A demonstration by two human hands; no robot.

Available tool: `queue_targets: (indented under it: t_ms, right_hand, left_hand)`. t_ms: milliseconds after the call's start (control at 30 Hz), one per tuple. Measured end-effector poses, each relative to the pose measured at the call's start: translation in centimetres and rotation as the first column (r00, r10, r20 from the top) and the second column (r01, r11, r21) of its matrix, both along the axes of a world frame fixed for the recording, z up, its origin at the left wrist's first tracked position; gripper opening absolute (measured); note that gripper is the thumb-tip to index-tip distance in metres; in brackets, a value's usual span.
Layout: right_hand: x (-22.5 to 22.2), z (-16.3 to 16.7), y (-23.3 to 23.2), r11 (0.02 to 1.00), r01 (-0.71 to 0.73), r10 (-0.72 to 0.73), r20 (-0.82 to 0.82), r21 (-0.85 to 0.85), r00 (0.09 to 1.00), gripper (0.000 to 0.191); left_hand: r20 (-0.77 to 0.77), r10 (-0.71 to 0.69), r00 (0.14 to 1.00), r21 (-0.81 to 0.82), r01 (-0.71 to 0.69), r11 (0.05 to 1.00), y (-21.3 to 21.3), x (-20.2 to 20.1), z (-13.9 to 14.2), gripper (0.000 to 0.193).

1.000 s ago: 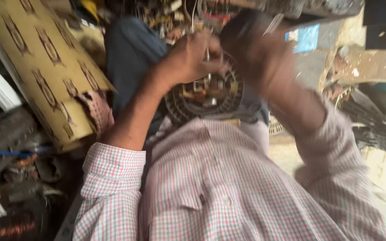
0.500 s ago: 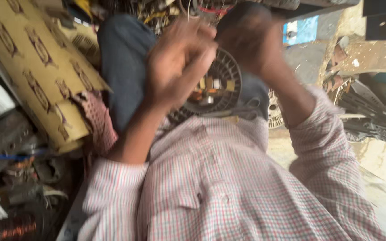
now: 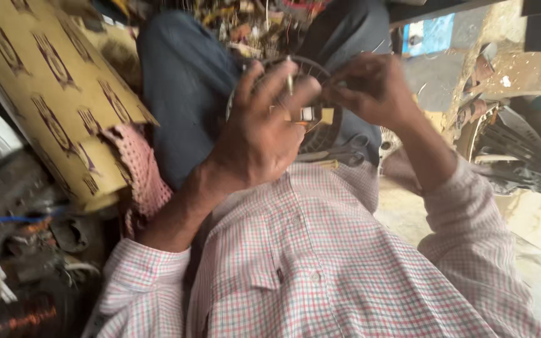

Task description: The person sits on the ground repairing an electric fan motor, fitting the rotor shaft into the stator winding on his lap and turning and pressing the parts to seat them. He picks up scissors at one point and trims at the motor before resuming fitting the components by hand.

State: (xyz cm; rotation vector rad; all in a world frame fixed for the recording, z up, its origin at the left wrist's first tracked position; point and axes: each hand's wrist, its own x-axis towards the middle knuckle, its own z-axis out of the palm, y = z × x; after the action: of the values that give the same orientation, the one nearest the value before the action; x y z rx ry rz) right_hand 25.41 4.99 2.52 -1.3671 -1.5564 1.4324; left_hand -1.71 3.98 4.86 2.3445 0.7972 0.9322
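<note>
Round dark stator (image 3: 320, 134) on lap, left hand (image 3: 261, 134) pinching thin tool (image 3: 289, 81), right hand (image 3: 370, 87) pinching its rim.

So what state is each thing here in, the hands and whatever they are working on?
left hand: fingers spread, resting against the round part, a thin metal pin between its fingertips
right hand: fingers pinched at the round part's rim
round dark slotted part: held on the lap, tilted, mostly hidden by the hands
yellow patterned cushion: lying tilted beside the leg
pink knitted cloth: bunched against the cushion
</note>
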Motion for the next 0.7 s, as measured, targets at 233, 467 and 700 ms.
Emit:
queue_targets:
  t_ms: [233,467,700]
  right_hand:
    - [5.3,6.0,-0.6,0.893,-0.447,0.427,-0.205,-0.058,0.881,0.024]
    - [2.5,2.8,0.4,0.975,-0.218,0.208,0.167,0.045,0.964,0.012]
    - [-1.2,-1.8,4.7,0.925,-0.011,-0.133,0.353,0.379,0.926,0.002]
  left_hand:
    - [-0.033,-0.001,0.999,0.009,0.001,1.0,-1.1,-0.4,-1.9,0.005]
    - [-0.219,0.084,0.972,0.236,-0.031,0.971,-3.1,-0.9,-3.2,0.015]
    - [0.279,0.267,0.922,-0.541,-0.079,0.837,2.3,1.5,0.2,0.009]
